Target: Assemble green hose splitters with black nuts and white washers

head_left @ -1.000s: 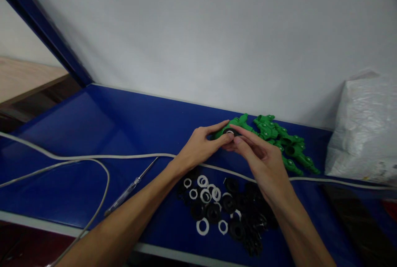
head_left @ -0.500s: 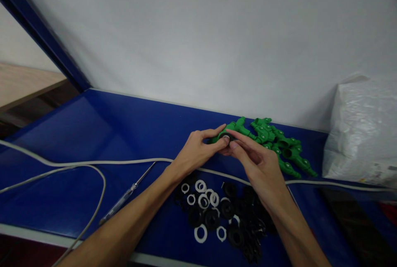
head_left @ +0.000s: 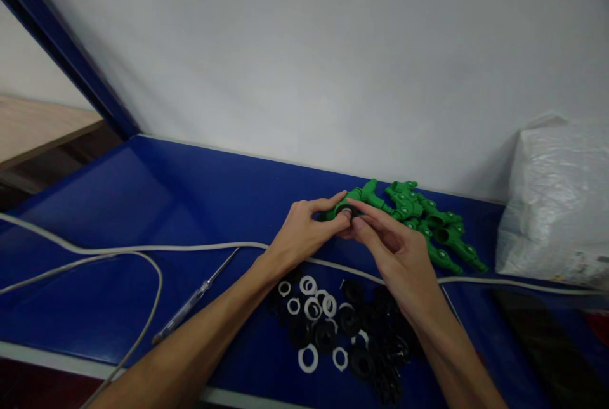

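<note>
Both hands meet over the blue table [head_left: 143, 206], pinching one green plastic part [head_left: 358, 197] with a dark round piece at its middle. My left hand [head_left: 304, 231] grips it from the left with thumb and forefinger. From the right, my right hand [head_left: 390, 250] presses its fingertips onto the same part. A pile of similar green parts [head_left: 432, 222] lies just behind my right hand, near the wall. Below my wrists sits a heap of black rings [head_left: 375, 339] and white rings [head_left: 311, 298].
A grey cable [head_left: 118, 250] loops across the table from the left and runs on under my hands to the right. A slim screwdriver [head_left: 190, 301] lies left of the rings. A white plastic bag [head_left: 556, 200] stands at the right. A white wall closes the back.
The view shifted slightly between the oldest frame and now. My hands keep the same hold on the green part, with only small finger movements.
</note>
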Motion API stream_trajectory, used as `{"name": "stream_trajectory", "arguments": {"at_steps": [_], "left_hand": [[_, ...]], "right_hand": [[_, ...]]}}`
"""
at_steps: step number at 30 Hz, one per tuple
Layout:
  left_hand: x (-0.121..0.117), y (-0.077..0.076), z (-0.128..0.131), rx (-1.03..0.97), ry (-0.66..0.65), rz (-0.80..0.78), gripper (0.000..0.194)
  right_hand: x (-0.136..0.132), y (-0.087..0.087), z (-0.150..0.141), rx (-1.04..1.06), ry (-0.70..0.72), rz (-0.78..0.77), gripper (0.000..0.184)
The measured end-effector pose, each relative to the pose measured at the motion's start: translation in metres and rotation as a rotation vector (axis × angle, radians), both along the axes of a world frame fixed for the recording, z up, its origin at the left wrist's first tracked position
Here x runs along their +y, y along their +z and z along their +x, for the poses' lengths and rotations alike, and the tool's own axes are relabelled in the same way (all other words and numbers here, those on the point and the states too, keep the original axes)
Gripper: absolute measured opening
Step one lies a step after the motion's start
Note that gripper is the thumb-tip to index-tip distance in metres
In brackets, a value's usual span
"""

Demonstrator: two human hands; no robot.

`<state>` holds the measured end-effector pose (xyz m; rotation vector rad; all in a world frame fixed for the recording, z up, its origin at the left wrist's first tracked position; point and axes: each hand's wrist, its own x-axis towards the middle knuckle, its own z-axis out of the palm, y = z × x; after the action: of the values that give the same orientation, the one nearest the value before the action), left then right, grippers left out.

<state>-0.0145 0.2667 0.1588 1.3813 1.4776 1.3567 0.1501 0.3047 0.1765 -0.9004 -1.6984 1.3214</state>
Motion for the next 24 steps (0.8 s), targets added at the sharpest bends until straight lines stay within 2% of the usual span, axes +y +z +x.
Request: {"name": "stream_trajectory", "arguments": {"at_steps": [9,20,22,24], "left_hand": [[0.0026,-0.0053,-0.0005,-0.046,-0.044,0.029,0.053],[0.0012,-0.0018,0.0024,-0.073,-0.031,0.030,0.042],[0.0014,-0.0004,0.0026,-0.166,-0.053,0.007,0.045],[0.0023,0.0012,0.0029,-0.341,-0.092,-0.046,0.051]], "right_hand": [[-0.0002,0.0011,-0.0010,0.005,-0.005,0.000,0.037],[-0.0022,0.0037,-0.0019,-0.021,-0.008,0.003,0.035],[-0.0022,0.0039,-0.0025,-0.023,-0.010,0.005,0.035],[-0.0020,0.0041,-0.0030,-0.019,-0.016,0.014,0.034]]}}
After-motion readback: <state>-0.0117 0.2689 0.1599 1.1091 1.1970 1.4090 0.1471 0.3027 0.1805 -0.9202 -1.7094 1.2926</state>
